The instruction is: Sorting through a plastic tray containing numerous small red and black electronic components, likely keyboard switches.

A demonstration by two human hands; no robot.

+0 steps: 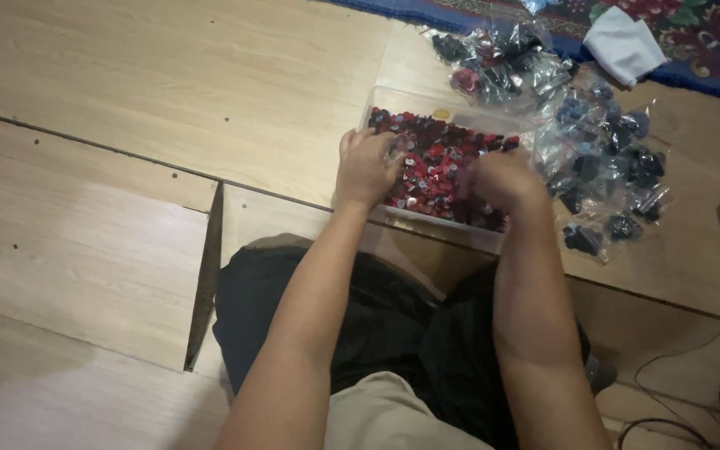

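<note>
Clear plastic tub [393,102] holds red pieces [435,162]; left hand [366,167] and right hand [502,179] dig in, fingers seemingly curled.

- Left hand [367,167] and right hand [500,179] rest in a clear plastic tub [460,107] of small red and dark pieces [437,162].
- Clear bags of dark pieces [606,167] lie just beside it on the wooden floor [168,75].
- A white cloth [624,44] sits on the patterned rug [710,42].

Dim, warm indoor light; motion blur softens both hands [435,171] (glare glints off plastic bags [602,158]), corners darkened.
</note>
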